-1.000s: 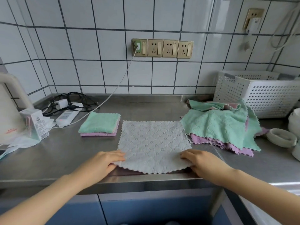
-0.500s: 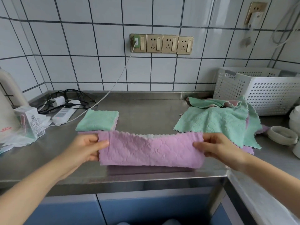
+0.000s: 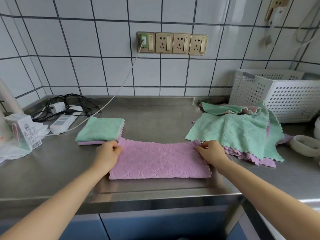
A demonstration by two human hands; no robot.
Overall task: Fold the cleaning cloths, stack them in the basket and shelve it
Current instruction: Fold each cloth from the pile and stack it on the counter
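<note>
A pink cloth (image 3: 160, 161) lay folded in half, pink side up, on the steel counter (image 3: 155, 118) near its front edge. The left hand (image 3: 108, 152) pinched the cloth's far-left corner w/ thumb & fingers; the right hand (image 3: 210, 151) pinched the far-right corner the same way. Just left of the cloth, touching its far-left corner, sat a folded stack (image 3: 100, 130) of 2 cloths, green over pink. Just right of the cloth lay a loose pile (image 3: 237, 132) of green & pink cloths, its near edge by the right hand. Behind that pile, further right of the cloth, stood a white perforated basket (image 3: 285, 96) against the tiled wall. Far left of the cloth were a power strip (image 3: 63, 122) w/ tangled cables & a small carton (image 3: 22, 130). Above & behind the cloth, 4 wall sockets (image 3: 173, 43) sat in a row.
</note>
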